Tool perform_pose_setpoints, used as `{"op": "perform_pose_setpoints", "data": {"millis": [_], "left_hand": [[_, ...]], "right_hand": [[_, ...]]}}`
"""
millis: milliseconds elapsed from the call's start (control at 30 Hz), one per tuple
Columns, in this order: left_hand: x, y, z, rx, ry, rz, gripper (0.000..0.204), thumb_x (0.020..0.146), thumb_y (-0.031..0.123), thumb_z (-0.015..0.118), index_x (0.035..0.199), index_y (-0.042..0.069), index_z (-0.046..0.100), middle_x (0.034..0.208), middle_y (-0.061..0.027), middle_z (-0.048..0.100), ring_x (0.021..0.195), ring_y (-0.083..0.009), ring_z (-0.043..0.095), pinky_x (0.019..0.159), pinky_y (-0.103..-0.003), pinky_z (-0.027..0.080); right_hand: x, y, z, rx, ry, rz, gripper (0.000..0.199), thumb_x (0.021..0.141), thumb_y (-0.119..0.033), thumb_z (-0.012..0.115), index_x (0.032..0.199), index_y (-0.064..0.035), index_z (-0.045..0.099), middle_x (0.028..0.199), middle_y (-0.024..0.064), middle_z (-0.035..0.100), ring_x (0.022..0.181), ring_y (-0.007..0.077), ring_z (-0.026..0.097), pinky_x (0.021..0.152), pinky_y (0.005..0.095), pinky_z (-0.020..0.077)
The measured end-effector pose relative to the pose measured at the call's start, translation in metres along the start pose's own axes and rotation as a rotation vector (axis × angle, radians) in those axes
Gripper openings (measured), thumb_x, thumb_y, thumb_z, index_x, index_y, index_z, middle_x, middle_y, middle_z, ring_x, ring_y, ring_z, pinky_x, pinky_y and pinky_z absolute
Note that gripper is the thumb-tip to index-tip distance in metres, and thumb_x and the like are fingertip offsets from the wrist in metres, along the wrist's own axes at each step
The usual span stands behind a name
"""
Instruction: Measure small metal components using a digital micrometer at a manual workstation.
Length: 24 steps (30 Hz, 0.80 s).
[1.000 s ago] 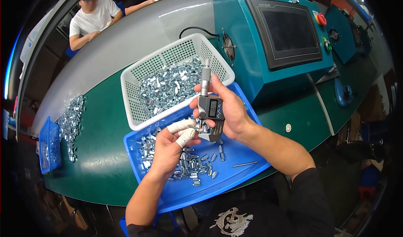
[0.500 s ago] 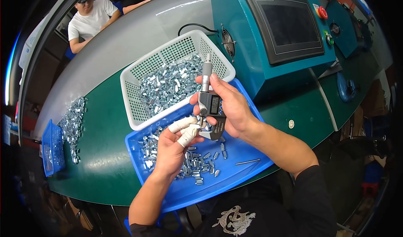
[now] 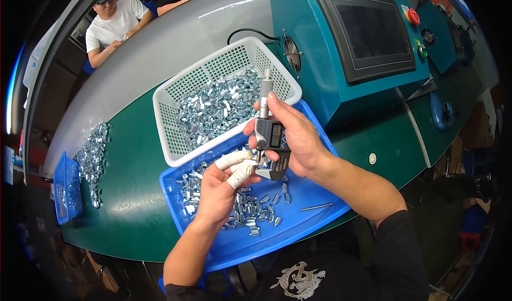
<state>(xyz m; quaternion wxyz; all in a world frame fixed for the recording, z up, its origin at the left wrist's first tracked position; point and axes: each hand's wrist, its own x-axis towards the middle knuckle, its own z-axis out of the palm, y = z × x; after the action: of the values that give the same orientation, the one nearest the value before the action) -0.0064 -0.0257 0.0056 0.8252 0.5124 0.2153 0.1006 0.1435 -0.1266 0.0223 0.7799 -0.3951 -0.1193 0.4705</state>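
Note:
My right hand (image 3: 298,143) is wrapped round a digital micrometer (image 3: 279,159) with a grey barrel and a black body, holding it upright over the blue tray (image 3: 298,226). White finger cots cover the thumb and fingers of my left hand (image 3: 218,191). Its fingertips are pinched together at the micrometer's jaws, on a small metal part (image 3: 257,166) that is mostly hidden. Shiny zinc-coloured hex spacers (image 3: 245,207) lie loose in the tray below. A white perforated basket (image 3: 162,122), heaped with more of them, rests at the tray's far side.
A thin metal rod (image 3: 317,206) lies in the tray. To the left are a spacer pile (image 3: 93,159) and a small blue basket (image 3: 60,194). A teal machine (image 3: 320,95) with a screen stands at right, near a small white ring (image 3: 372,158). Another person (image 3: 114,26) sits across.
The view has shifted slightly. Both hands keep their holds, with the micrometer and the pinched part at nearly the same place.

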Motion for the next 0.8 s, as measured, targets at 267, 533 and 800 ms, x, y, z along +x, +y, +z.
{"op": "perform_pose_setpoints", "data": {"millis": [267, 533, 800], "left_hand": [[0.003, 0.001, -0.009, 0.199, 0.0, 0.08, 0.022, 0.087, 0.007, 0.062, 0.108, 0.0, 0.06, 0.097, -0.0089, 0.065, 0.087, -0.0166, 0.064, 0.073, -0.031, 0.055], [0.022, 0.01, -0.011, 0.37, 0.345, 0.552, 0.044, 0.086, -0.001, 0.059, 0.128, -0.002, 0.044, 0.109, -0.0109, 0.057, 0.087, -0.0147, 0.06, 0.063, -0.026, 0.056], [0.01, -0.032, 0.004, 1.443, -0.048, 0.529, 0.024, 0.071, 0.015, 0.072, 0.088, -0.001, 0.064, 0.094, -0.0145, 0.056, 0.084, -0.0323, 0.056, 0.071, -0.041, 0.048]], "right_hand": [[-0.008, 0.0, 0.002, -0.015, -0.013, 0.04, 0.043, 0.099, -0.044, 0.034, 0.113, -0.0054, 0.048, 0.087, 0.0107, 0.061, 0.068, 0.0136, 0.062, 0.039, 0.0208, 0.0412], [-0.01, 0.001, -0.003, -0.004, 0.01, 0.054, 0.043, 0.097, -0.044, 0.038, 0.11, -0.005, 0.049, 0.084, 0.011, 0.062, 0.066, 0.0151, 0.063, 0.038, 0.0211, 0.0408], [-0.005, 0.0, -0.001, -0.014, 0.039, 0.039, 0.041, 0.098, -0.042, 0.036, 0.111, -0.0059, 0.05, 0.085, 0.0109, 0.062, 0.067, 0.0138, 0.062, 0.04, 0.022, 0.0421]]}}
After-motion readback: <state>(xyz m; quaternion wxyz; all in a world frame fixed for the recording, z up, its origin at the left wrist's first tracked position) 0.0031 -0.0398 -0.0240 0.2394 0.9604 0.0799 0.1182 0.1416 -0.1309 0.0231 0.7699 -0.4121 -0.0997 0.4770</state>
